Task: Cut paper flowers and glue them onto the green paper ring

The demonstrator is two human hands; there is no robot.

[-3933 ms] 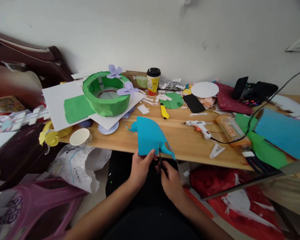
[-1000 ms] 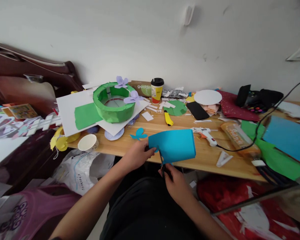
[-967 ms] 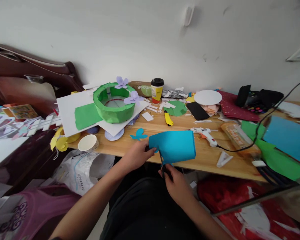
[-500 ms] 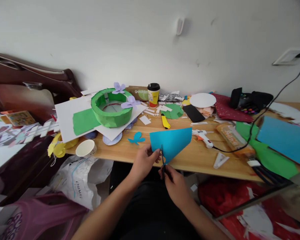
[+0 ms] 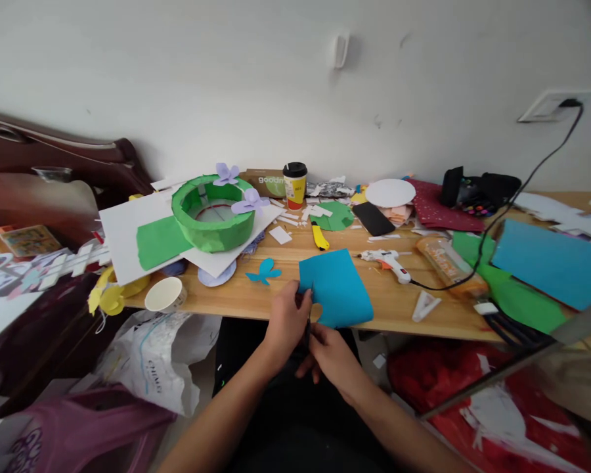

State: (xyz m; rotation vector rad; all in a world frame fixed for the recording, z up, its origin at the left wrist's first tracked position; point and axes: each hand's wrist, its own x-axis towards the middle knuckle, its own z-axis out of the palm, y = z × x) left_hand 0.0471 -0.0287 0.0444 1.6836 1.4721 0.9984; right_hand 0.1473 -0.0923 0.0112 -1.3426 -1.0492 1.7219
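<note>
My left hand (image 5: 289, 318) pinches the left edge of a sheet of blue paper (image 5: 335, 289), held just above the table's front edge. In my right hand (image 5: 332, 355) is a pair of dark scissors (image 5: 308, 326), its blades reaching up into the paper's lower left part. A curved notch shows in the paper beside the blades. The scissor handles are partly hidden by my fingers. Left of the sheet lies a blue paper butterfly-like cutout (image 5: 264, 271).
A green ring-shaped paper piece (image 5: 211, 236) with purple paper flowers stands at the left. Behind the blue sheet lie a yellow utility knife (image 5: 319, 236), a cup (image 5: 294, 187) and a phone (image 5: 373, 219). A corded glue gun (image 5: 391, 264) rests to the right.
The blue sheet has turned and tilted, its right side now lower. Both hands have shifted slightly left in view, and the scissors have moved with them.
</note>
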